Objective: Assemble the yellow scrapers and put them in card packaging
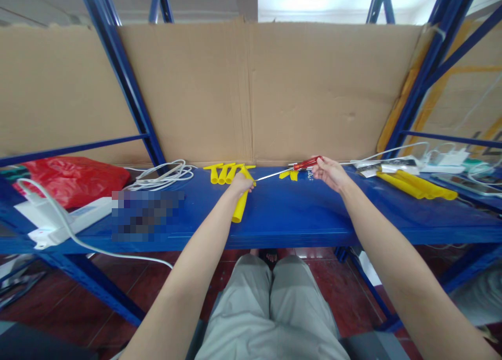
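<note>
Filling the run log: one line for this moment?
left hand: grips yellow tube | right hand: holds red-handled screwdriver, tip toward tube | blue shelf

- No text, label, brand, number or sign can be read anywhere.
- A patch on the shelf is blurred out, unreadable.

Glossy painted blue metal shelf. Smooth, matt yellow plastic tube in left hand. Translucent red plastic handle and bright steel shaft on screwdriver in right hand. Matt, creased brown cardboard backing. Crinkled glossy red plastic bag.
</note>
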`<action>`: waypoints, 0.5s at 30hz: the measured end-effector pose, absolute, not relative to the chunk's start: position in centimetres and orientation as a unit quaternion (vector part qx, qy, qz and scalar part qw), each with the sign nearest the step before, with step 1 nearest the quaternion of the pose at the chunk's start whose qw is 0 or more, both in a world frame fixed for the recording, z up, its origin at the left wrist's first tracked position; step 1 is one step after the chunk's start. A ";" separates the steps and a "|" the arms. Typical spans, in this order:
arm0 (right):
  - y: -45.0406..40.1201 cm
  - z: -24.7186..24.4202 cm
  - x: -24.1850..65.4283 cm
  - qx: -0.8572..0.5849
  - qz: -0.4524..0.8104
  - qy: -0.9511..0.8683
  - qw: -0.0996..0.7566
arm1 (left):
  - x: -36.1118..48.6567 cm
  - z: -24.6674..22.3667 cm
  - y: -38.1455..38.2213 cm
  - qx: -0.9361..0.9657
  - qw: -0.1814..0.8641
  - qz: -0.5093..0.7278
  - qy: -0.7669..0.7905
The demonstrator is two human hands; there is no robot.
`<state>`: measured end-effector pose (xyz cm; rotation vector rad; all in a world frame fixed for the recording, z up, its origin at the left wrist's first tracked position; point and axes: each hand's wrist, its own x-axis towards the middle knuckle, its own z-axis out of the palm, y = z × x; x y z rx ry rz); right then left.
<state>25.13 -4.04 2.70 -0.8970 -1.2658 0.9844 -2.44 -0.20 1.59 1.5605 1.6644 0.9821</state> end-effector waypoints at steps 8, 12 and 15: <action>-3.3 2.2 25.1 -0.464 0.357 -0.515 0.626 | -2.1 2.0 -0.9 0.596 0.304 0.363 0.648; -3.4 2.3 24.9 -0.476 0.361 -0.510 0.620 | -2.1 2.2 -1.1 0.591 0.299 0.360 0.657; -3.7 2.4 24.8 -0.472 0.381 -0.505 0.614 | -2.1 2.2 -1.2 0.593 0.294 0.358 0.659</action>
